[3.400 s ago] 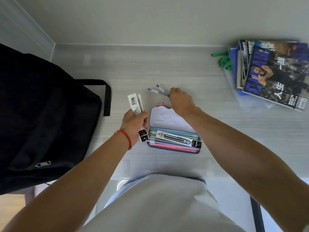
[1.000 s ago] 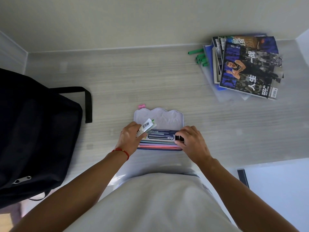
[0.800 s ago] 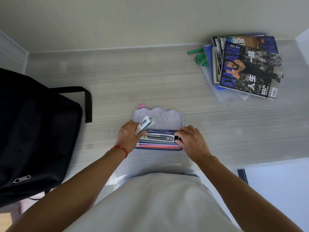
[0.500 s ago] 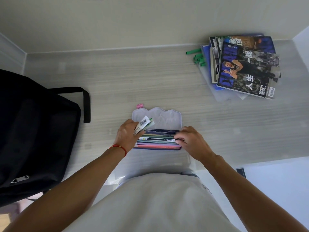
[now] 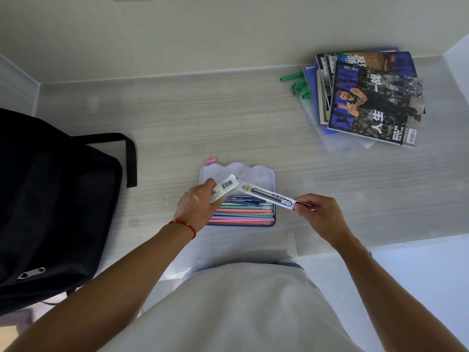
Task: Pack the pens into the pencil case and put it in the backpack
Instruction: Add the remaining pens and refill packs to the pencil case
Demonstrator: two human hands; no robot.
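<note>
An open pencil case lies on the grey table, its pale lid flipped back and several pastel pens lined up inside. My left hand hovers at the case's left end, holding a white barcoded pack. My right hand pinches the right end of a long packaged pen, raised at a slant above the case. A black backpack rests on the left, its zipper pull near the lower edge.
A stack of magazines lies at the far right with several green markers beside it. A small pink eraser sits just behind the case lid. The table's front edge runs below the case.
My right hand has lifted the long packaged pen out of the case and drawn it up to the right. My left hand keeps the white pack.
</note>
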